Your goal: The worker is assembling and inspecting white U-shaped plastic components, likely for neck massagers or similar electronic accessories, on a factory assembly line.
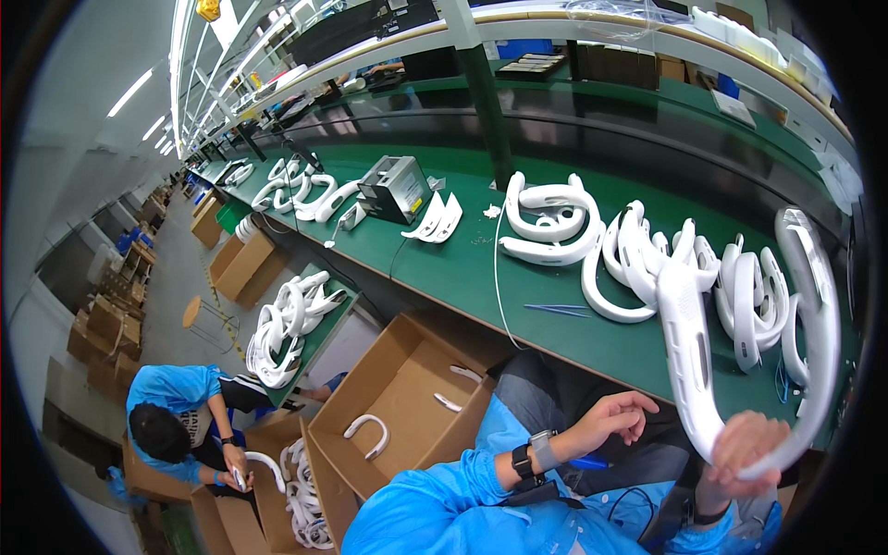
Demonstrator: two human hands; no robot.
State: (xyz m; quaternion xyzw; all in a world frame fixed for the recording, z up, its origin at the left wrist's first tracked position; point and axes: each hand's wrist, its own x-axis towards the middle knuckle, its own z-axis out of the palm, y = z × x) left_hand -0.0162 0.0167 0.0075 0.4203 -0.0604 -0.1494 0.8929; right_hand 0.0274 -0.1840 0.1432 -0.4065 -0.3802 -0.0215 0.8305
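Note:
A white U-shaped neck fan (pixel 689 356) is raised close in front of me over the bench edge, its two arms pointing up. My right hand (pixel 745 449) is closed around its curved bottom. To the left of it, my left hand (pixel 610 425) is apart from the neck fan, fingers loosely bent and holding nothing. Beyond my hands, several more white neck fans (pixel 555 222) lie in a row on the green workbench (pixel 472 277). A pair of blue tweezers (pixel 555 310) rests near the bench's front edge.
A cardboard box (pixel 416 370) at my left contains a few white curved pieces. Further left, a co-worker (pixel 176 425) in blue handles a white piece beside another box. A grey metal device (pixel 395 188) stands on the bench; a white cable (pixel 502 287) hangs over its edge.

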